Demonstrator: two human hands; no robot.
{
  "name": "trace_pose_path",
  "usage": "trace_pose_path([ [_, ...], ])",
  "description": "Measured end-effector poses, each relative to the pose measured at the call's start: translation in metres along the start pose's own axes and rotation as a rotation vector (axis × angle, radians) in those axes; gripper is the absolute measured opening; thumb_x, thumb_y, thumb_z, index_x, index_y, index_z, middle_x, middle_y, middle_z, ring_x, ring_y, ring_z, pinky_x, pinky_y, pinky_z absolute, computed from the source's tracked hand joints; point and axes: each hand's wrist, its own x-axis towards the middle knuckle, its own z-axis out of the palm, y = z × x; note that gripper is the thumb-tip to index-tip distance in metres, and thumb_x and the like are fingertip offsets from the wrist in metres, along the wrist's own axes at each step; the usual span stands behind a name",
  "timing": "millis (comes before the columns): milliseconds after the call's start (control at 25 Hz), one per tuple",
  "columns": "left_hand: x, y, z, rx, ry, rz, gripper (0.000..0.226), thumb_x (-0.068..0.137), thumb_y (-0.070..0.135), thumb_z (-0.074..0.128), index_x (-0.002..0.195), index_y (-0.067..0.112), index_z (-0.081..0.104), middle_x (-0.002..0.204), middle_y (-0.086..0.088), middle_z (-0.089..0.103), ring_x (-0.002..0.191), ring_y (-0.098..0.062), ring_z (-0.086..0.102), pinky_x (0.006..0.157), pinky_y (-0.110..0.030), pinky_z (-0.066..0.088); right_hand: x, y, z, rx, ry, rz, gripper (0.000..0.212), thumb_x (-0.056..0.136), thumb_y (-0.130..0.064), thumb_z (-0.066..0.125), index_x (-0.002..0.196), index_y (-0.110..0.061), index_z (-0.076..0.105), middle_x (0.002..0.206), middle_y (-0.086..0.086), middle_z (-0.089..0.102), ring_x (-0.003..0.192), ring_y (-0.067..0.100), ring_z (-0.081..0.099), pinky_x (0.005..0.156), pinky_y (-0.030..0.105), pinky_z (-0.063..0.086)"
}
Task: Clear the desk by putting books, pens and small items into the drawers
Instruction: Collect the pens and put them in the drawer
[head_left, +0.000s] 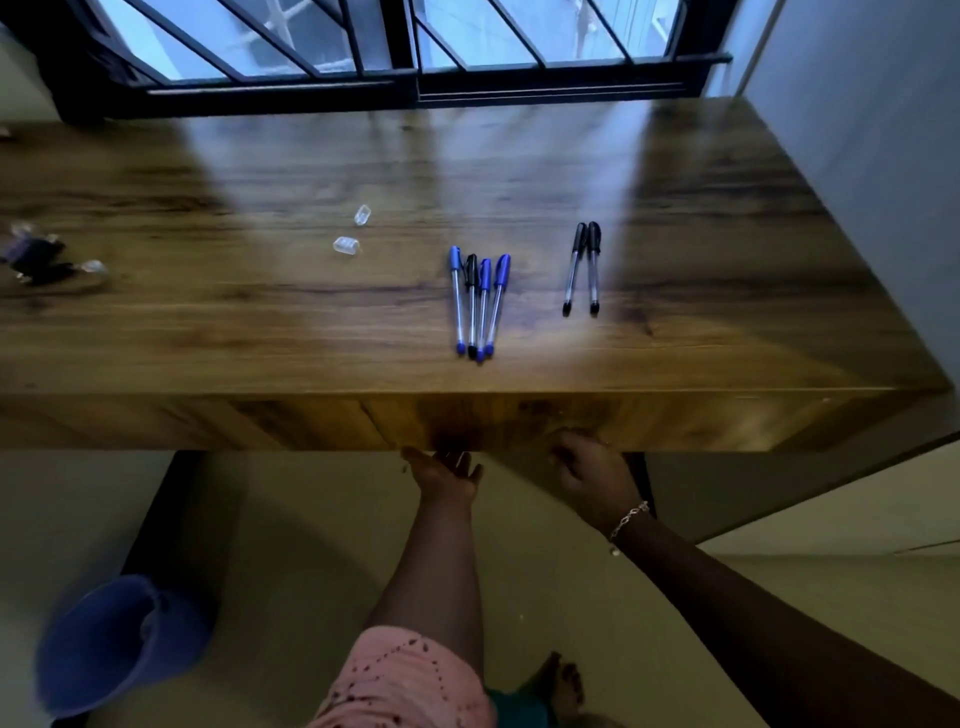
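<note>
Left hand (447, 470) at 6 o'clock under drawer front (519, 421), fingers loose, touching lower edge. Right hand (589, 470) near it, apart, fingertips hidden, grip unclear. Four pens (484, 291) middle of desk (260, 322), black pair (593, 275) toward 3 o'clock. Best bet: pull level, both sides together, else drawer likely binds.

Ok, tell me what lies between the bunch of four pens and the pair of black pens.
Nothing: in the head view, only bare desk top separates the bunch of four pens from the pair of black pens.

Blurred, unidentifiable dark clutter (36, 262) at the desk's (260, 322) left
</note>
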Motion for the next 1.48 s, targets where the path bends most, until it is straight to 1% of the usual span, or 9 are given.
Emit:
trace_pose_path([
  [120,0.006,-0.005,0.005,-0.047,-0.084,0.033,0.072,0.092,0.062,0.005,0.145,0.021,0.031,0.150,-0.004,0.035,0.138,-0.023,0.031,0.111,-0.037,0.017,0.003,0.000,0.006,-0.448,0.009,-0.574,0.031,0.070,-0.012,0.043,0.090,-0.009,0.066,0.093,0.011,0.068,0.081,0.031,0.066,0.063,0.027,0.053],
  [280,0.006,-0.005,0.003,-0.047,-0.155,0.023,0.078,0.089,0.067,0.004,0.144,0.021,0.034,0.149,-0.006,0.037,0.136,-0.027,0.034,0.097,-0.032,0.025,0.006,0.008,0.003,-0.719,-0.134,-0.813,0.044,0.075,-0.012,0.044,0.115,-0.009,0.060,0.130,0.016,0.055,0.121,0.035,0.052,0.092,0.047,0.050],
  [600,-0.014,-0.016,-0.020,-0.072,-0.127,0.033,0.077,0.090,0.066,0.003,0.147,0.021,0.026,0.152,-0.005,0.030,0.140,-0.025,0.027,0.111,-0.037,0.017,-0.009,0.002,-0.016,-0.878,-0.081,-0.777,0.057,0.084,-0.018,0.026,0.141,-0.010,0.031,0.152,0.007,0.028,0.139,0.027,0.019,0.111,0.048,0.014],
  [920,-0.046,-0.029,-0.075,-0.121,-0.004,0.004,0.076,0.092,0.065,0.008,0.147,0.015,0.027,0.135,-0.018,0.047,0.113,-0.029,0.055,0.101,-0.038,0.036,-0.030,-0.046,-0.033,-0.622,-0.287,-0.458,0.042,0.097,-0.031,0.036,0.135,-0.013,0.036,0.123,0.007,0.054,0.105,0.026,0.056,0.074,0.032,0.044],
  [1000,-0.068,-0.026,-0.080,0.005,0.282,0.170,0.067,0.098,0.052,0.020,0.142,0.003,0.031,0.122,-0.021,0.052,0.093,-0.032,0.059,0.094,-0.038,0.041,-0.038,-0.057,-0.033,-0.626,-0.348,-0.437,0.037,0.096,-0.033,0.038,0.129,-0.016,0.039,0.122,0.006,0.052,0.103,0.026,0.054,0.068,0.031,0.038],
  [1120,-0.104,-0.010,-0.084,0.361,0.756,0.884,0.059,0.101,0.037,0.030,0.141,-0.005,0.027,0.145,-0.025,0.034,0.133,-0.035,0.035,0.110,-0.037,0.026,-0.063,-0.061,-0.029,-0.581,-0.318,-0.393,0.035,0.094,-0.035,0.040,0.124,-0.016,0.041,0.120,0.005,0.052,0.102,0.025,0.054,0.075,0.034,0.042],
  [1240,-0.123,-0.018,-0.103,1.029,0.436,1.692,0.057,0.099,0.039,0.030,0.132,-0.004,0.044,0.139,-0.024,0.044,0.137,-0.032,0.030,0.118,-0.037,0.008,-0.089,-0.066,-0.027,-0.587,-0.314,-0.371,0.037,0.091,-0.031,0.046,0.124,-0.016,0.040,0.118,0.005,0.052,0.101,0.024,0.053,0.078,0.034,0.043],
  [1360,-0.150,-0.033,-0.115,1.595,-0.040,1.663,0.044,0.094,0.039,0.035,0.098,0.008,0.067,0.097,-0.010,0.069,0.104,-0.026,0.062,0.111,-0.042,0.021,-0.118,-0.069,-0.025,-0.587,-0.310,-0.371,0.041,0.088,-0.031,0.051,0.125,-0.016,0.039,0.121,0.005,0.052,0.104,0.024,0.052,0.079,0.032,0.044],
  [1480,-0.170,-0.040,-0.134,1.762,-0.115,1.611,0.047,0.092,0.043,0.033,0.091,0.012,0.069,0.085,-0.005,0.070,0.081,-0.022,0.065,0.085,-0.038,0.045,-0.148,-0.072,-0.024,-0.574,-0.313,-0.368,0.040,0.089,-0.031,0.051,0.125,-0.018,0.040,0.123,0.005,0.052,0.105,0.024,0.053,0.079,0.032,0.045],
])
